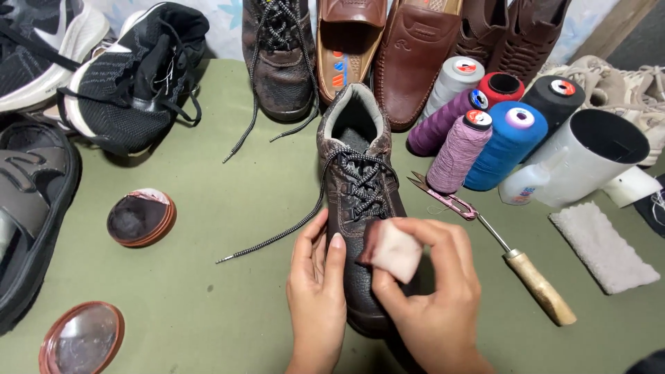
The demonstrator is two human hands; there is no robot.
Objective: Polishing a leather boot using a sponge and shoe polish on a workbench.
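Left hand (316, 291): fingers flat, steadying dark brown leather lace-up boot (361, 208) near the bench's front edge | right hand (431, 291): pinched small pale cloth pad (393, 251) against boot's vamp | risk: pad could smear loose speckled lace (277, 235).

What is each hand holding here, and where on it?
Right hand pinches a small sponge pad by its edges; left hand steadies the dark boot at its toe side.

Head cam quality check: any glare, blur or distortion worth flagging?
Head view: soft, even light with faint shadows; a mild sheen on the dark shoe beside the left hand; the right hand and sponge are sharp; wide-angle stretch at the edges.
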